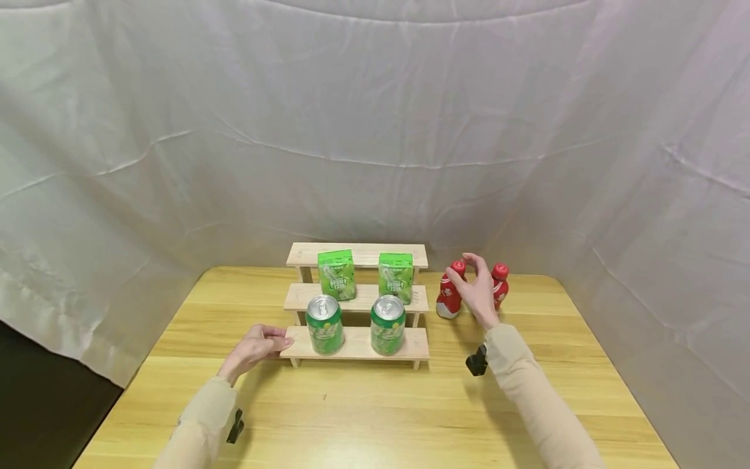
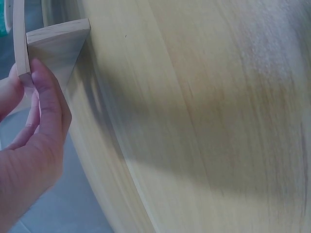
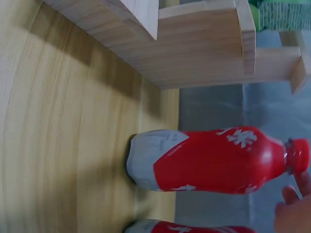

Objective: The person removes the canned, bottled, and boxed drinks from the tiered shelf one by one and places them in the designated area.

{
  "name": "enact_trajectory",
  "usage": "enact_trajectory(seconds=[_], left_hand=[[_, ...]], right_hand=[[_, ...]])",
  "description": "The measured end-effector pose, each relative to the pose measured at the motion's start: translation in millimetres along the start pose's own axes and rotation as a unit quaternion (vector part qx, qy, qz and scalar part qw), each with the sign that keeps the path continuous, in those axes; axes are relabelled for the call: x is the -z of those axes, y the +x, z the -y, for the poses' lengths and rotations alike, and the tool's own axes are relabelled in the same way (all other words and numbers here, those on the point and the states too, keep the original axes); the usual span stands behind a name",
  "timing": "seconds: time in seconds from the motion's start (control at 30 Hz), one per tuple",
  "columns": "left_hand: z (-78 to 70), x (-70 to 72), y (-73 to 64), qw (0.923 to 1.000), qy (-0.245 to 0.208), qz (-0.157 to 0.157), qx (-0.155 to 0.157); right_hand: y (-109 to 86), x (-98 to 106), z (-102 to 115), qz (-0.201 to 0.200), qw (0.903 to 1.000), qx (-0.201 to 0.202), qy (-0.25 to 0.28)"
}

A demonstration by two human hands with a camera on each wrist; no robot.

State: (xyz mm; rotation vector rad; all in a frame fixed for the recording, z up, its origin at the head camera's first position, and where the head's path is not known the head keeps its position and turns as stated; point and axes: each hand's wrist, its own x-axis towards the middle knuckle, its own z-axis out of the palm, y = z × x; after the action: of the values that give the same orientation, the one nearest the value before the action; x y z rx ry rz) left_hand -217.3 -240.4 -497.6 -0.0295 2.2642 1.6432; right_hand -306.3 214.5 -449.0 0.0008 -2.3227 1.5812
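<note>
My left hand (image 1: 254, 348) pinches the left end of the lowest board of a three-tier wooden stand (image 1: 357, 352), thumb on one face and fingers on the other. My right hand (image 1: 477, 293) is at the red cap of a red bottle (image 1: 448, 301), thumb and forefinger curled round it. That bottle, with a white lower part, stands upright on the table just right of the stand. A second red bottle (image 1: 500, 286) stands beside it, partly hidden by my right hand. Two green drink cans (image 1: 325, 332) stand on the lowest board and two green cartons (image 1: 396, 277) on the middle one.
The stand's top board (image 1: 363, 251) runs along the back. Under everything lies a light wood table (image 1: 381, 417). Grey fabric (image 1: 375, 130) hangs behind and at both sides. A black wrist-worn device (image 1: 477, 361) juts from the right sleeve.
</note>
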Motion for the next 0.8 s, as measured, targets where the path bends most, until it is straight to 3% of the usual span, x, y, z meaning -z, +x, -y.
enact_trajectory(seconds=[0.13,0.23,0.47,0.7,0.8], left_hand=[[0.5,-0.4,0.4,1.0000,0.000,0.000,-0.001],[0.2,-0.7,0.2,1.0000,-0.001,-0.001,0.000],[0.0,0.1,-1.5,1.0000,0.003,0.005,-0.005],[1.1,0.4,-0.1,1.0000,-0.001,0.005,-0.002],[-0.2,0.4,-0.7,1.0000,0.000,0.005,-0.002]], right_hand=[[-3.4,-4.5,11.5,-0.034,0.9980,0.050,-0.017],[-5.8,-8.8,22.4,-0.033,0.9963,0.074,-0.030],[-13.9,-20.1,49.0,0.059,0.9942,0.083,-0.035],[-18.2,-37.2,67.1,0.143,0.9848,0.092,0.034],[-20.0,-44.5,71.5,0.167,0.9813,0.088,0.038]])
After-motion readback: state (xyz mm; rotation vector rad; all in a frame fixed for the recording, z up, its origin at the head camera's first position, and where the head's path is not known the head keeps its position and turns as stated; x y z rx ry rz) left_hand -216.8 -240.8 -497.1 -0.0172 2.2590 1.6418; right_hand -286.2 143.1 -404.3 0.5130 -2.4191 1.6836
